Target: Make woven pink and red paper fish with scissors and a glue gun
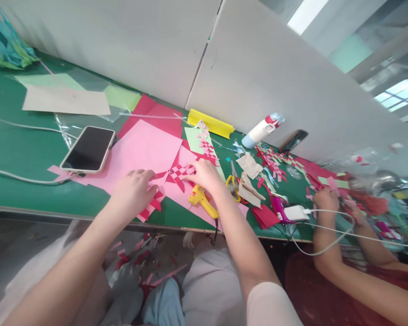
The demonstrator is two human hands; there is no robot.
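Note:
A woven paper fish (181,174), checkered in red and pink with a small eye, lies between my hands over pink paper sheets (146,145). My right hand (206,175) pinches its right end. At the other end, my left hand (134,189) is curled with fingertips closed at a red paper strip (161,174) that runs to the fish; the exact grip is partly hidden. Under my left hand lies another red and pink paper piece (153,207). A yellow glue gun (204,203) rests just below my right wrist, with yellow-handled scissors (234,186) to its right.
A phone (88,149) with a white cable lies at left. A yellow tray-like holder (211,123) and white bottle (261,131) stand along the wall. Several woven fish (206,144) lie behind. At right, another person's hands (326,201) work among paper scraps. Paper scraps litter the floor.

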